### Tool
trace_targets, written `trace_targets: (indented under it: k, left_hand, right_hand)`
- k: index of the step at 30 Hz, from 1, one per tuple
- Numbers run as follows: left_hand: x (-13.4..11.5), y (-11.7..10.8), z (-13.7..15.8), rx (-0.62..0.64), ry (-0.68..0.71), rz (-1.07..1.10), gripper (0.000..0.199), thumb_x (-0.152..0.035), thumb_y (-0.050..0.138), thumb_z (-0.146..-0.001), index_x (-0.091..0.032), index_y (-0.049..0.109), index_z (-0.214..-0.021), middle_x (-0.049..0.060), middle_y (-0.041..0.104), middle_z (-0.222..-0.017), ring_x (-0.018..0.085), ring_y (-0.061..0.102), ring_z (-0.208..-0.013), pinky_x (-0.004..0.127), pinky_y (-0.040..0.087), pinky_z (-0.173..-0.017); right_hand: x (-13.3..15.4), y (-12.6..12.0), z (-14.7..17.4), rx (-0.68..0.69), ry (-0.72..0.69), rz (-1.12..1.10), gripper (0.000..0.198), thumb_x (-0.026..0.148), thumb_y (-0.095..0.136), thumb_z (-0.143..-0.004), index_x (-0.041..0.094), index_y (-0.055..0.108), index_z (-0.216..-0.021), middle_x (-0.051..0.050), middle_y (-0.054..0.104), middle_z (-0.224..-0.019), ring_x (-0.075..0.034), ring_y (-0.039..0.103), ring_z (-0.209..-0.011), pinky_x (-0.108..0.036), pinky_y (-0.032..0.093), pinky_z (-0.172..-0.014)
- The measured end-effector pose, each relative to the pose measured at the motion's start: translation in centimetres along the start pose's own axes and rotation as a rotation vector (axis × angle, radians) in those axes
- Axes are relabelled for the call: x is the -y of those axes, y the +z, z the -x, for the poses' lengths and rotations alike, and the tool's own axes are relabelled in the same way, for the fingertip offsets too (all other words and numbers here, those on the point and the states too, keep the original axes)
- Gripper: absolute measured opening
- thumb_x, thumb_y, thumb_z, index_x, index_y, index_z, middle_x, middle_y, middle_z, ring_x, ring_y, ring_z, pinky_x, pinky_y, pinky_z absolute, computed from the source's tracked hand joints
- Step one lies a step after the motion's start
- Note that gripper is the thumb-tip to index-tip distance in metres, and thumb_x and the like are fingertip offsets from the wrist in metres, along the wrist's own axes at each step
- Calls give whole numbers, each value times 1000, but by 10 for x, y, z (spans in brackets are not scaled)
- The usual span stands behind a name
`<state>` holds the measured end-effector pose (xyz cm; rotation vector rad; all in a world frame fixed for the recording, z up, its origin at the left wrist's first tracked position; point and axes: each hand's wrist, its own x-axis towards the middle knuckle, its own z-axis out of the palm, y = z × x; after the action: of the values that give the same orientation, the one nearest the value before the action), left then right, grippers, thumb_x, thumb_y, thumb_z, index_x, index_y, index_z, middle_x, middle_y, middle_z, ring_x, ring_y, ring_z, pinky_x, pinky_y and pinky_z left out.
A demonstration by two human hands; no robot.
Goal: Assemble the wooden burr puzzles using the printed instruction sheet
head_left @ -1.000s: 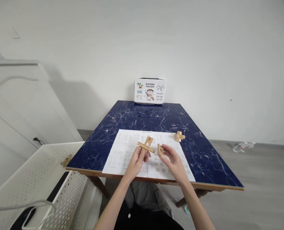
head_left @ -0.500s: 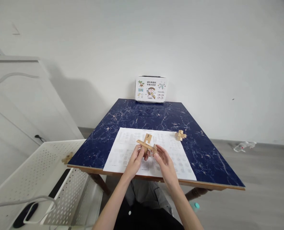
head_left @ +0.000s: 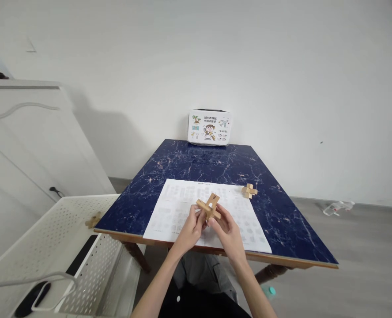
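So | my left hand (head_left: 192, 226) and right hand (head_left: 228, 232) close together, both gripping crossed wooden pieces (head_left: 213, 212) (one black-marked) above the sheet (head_left: 164, 212), toward the table (head_left: 196, 163)'s near edge | step, I judge: fitting pieces | next move calls for aligned notches, steady left, light right pressure

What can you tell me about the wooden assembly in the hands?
The wooden assembly is light brown: a narrow bar crosses a broader, notched piece with a dark mark near its far end. The left hand and right hand hold it slanting over the printed sheet, hiding some of its lower part.
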<state>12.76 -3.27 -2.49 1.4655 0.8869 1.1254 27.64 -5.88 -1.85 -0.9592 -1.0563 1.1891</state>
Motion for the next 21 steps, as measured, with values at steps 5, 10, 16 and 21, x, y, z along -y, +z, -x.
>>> trace_targets:
  k: [5, 10, 16, 21]
  left_hand:
    - [4, -2, 0, 34, -3, -1, 29, -51, 48, -106, -22, 45, -106, 0, 57, -86, 14, 53, -74, 28, 44, -73]
    - [5, -3, -1, 39, 5, -33, 30, -51, 48, -106, -22, 47, -105, -1, 56, -84, 14, 51, -73, 27, 41, -70]
    - [4, -5, -2, 72, -1, 17, 30, -51, 48, -106, -21, 47, -107, -3, 53, -79, 12, 44, -67, 26, 37, -65]
    - [5, -3, -3, 49, 20, 32, 34, -53, 47, -106, -20, 44, -115, -3, 53, -77, 12, 47, -65, 26, 38, -63]
  right_hand:
    - [2, -1, 0, -23, 20, -11, 63, 44, 83, -83, 19, 63, -137, -15, 65, -144, -35, 59, -136, -52, 51, -113]
    - [2, -4, 0, -49, 33, -37, 64, 43, 87, -77, 18, 67, -133, -15, 66, -142, -37, 61, -134, -55, 50, -114]
    - [5, -3, -1, -29, 46, -65, 63, 41, 88, -76, 18, 68, -132, -15, 69, -138, -36, 62, -133, -54, 47, -116]
    - [6, -2, -2, -29, 56, -83, 64, 43, 89, -75, 17, 68, -130, -16, 68, -139, -37, 61, -133, -54, 49, -114]
